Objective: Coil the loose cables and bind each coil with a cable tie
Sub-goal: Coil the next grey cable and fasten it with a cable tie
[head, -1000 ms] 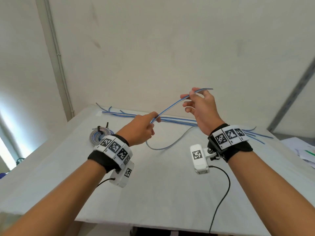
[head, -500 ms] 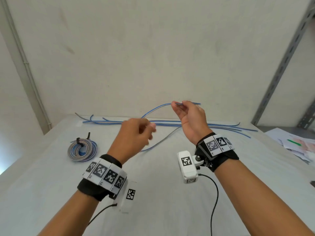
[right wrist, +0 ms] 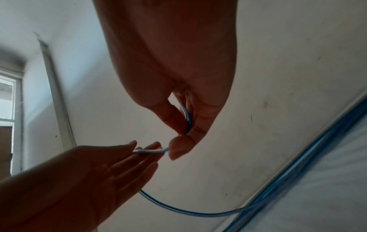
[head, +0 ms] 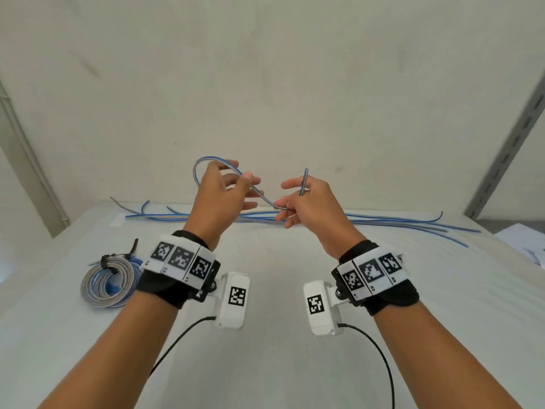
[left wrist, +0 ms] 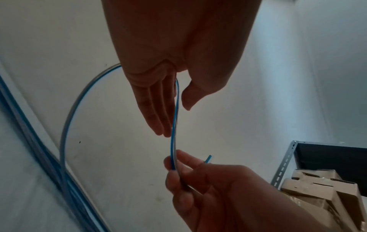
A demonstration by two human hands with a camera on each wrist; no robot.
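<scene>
Head view: white cloth-covered table (head: 265, 364) spans below both raised hands; beyond the hands, along the far edge by the wall, a spread of loose blue-and-grey cables (head: 383, 221). Left of the left wrist, on the table, a finished blue-and-grey coil (head: 109, 283) bound with a black cable tie (head: 106, 261). Left hand (head: 219, 199) is up, fingers nearly straight in the left wrist view, thumb apart; a thin blue-and-grey cable (head: 259, 191) runs along its fingers and arcs back over the hand; whether it pinches the cable, cannot tell. Right hand (head: 306, 202), just beside the left, pinches the same cable between thumb and fingers (right wrist: 178, 116), the short cut end sticking up above the knuckles. Both hands well above the table.
</scene>
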